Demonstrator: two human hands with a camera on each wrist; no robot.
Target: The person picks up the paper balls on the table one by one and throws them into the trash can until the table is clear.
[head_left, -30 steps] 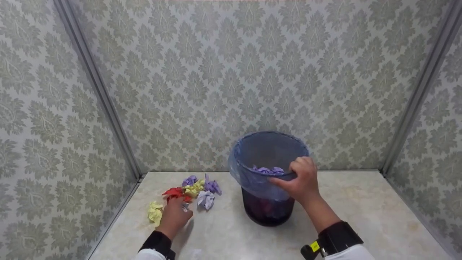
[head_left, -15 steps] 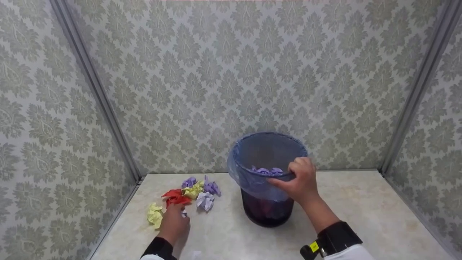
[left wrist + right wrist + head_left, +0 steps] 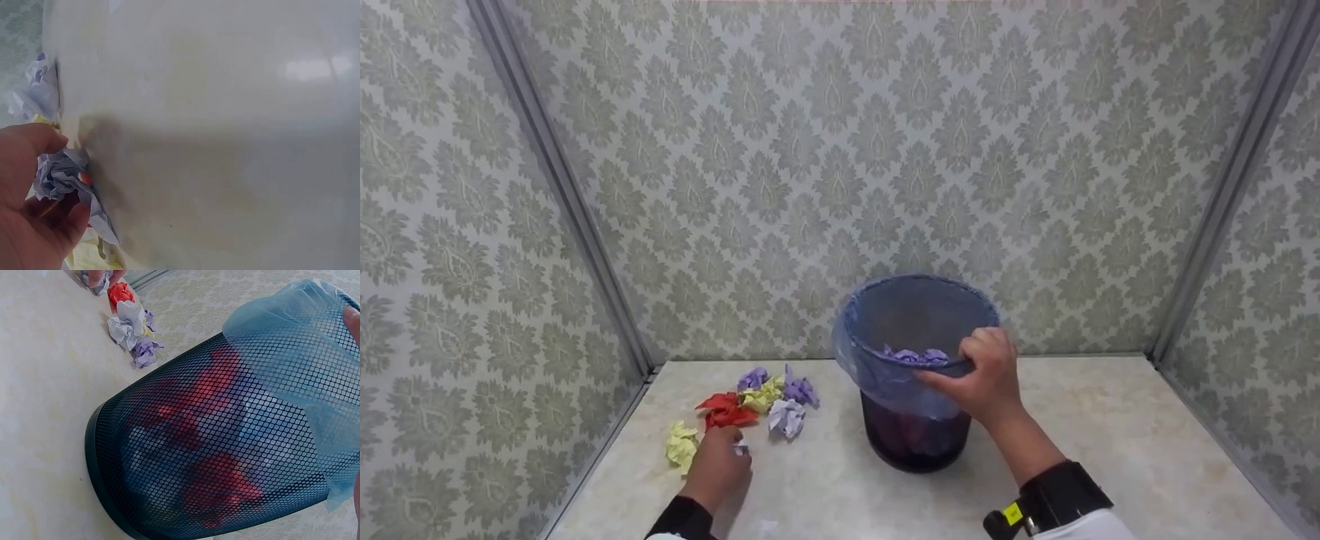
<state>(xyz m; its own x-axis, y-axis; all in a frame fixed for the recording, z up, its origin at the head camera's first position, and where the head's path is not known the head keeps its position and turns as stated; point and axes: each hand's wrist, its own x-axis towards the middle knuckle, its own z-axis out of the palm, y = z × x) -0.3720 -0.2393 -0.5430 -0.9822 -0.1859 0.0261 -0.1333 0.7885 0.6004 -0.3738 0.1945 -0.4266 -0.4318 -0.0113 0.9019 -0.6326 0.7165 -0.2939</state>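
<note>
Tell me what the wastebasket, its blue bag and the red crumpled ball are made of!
The mesh wastebasket: probably dark metal, from its fine open grid, though plastic is possible. The blue bin liner: thin plastic, it seems, slightly shiny; the mesh shows through it. The red crumpled ball: most likely matte paper, with sharp creases.

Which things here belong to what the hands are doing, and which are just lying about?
Likely part of the job:
bin, gripped by the right hand
its blue bag
crumpled paper pinched in the left hand
loose red paper, yellow papers, purple papers, white paper

Probably just there:
wristbands
wall
table
faint pale patch on it, perhaps a scrap
</note>
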